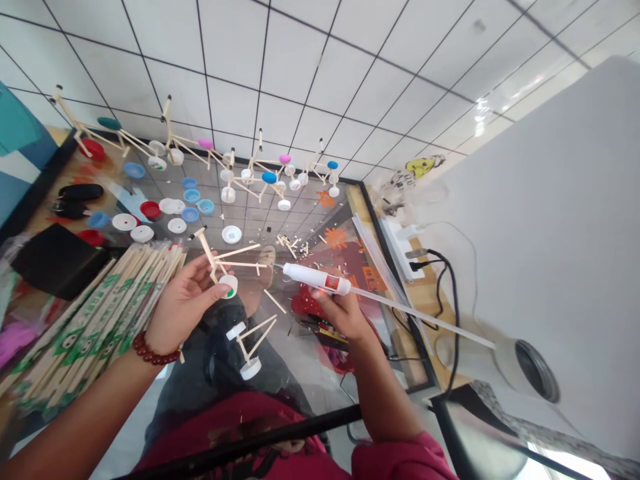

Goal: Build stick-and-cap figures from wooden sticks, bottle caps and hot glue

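My left hand pinches a small frame of pale wooden sticks that has a white bottle cap as a wheel. My right hand is wrapped round a white hot glue gun, with a long glue stick trailing out of its back. The gun's nozzle points left, close to the end of the stick frame; whether they touch I cannot tell. Below lies another stick piece with two white caps, beside a loose stick on the glass tabletop.
Several finished stick tricycles stand along the back edge. Blue, red and white caps lie at the left, near wrapped chopsticks and a black box. Stick scraps lie mid-table. At right are a power strip and a jar.
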{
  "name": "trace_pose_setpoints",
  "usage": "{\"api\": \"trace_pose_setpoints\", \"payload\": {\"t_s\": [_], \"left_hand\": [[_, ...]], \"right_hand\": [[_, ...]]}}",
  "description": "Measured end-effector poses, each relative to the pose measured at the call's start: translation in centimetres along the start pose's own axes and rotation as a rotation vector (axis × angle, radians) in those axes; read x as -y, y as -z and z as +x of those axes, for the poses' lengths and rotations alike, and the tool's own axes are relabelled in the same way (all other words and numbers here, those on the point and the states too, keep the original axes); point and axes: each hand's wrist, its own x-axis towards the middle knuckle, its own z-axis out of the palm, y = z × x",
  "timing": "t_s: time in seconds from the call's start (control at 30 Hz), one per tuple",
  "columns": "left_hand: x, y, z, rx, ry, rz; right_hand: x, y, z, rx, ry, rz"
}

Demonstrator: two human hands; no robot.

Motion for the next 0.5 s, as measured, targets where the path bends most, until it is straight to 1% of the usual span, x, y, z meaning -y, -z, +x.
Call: {"api": "trace_pose_setpoints", "payload": {"t_s": [0.27,0.5], "left_hand": [[0.10,0.07,0.15,-0.005,0.021,-0.023],[0.16,-0.10,0.16,0.005,0.027,-0.041]], "right_hand": [[-0.20,-0.11,-0.03,-0.007,0.029,-0.006],[-0.31,-0.35,0.26,-0.025,0.025,0.038]]}}
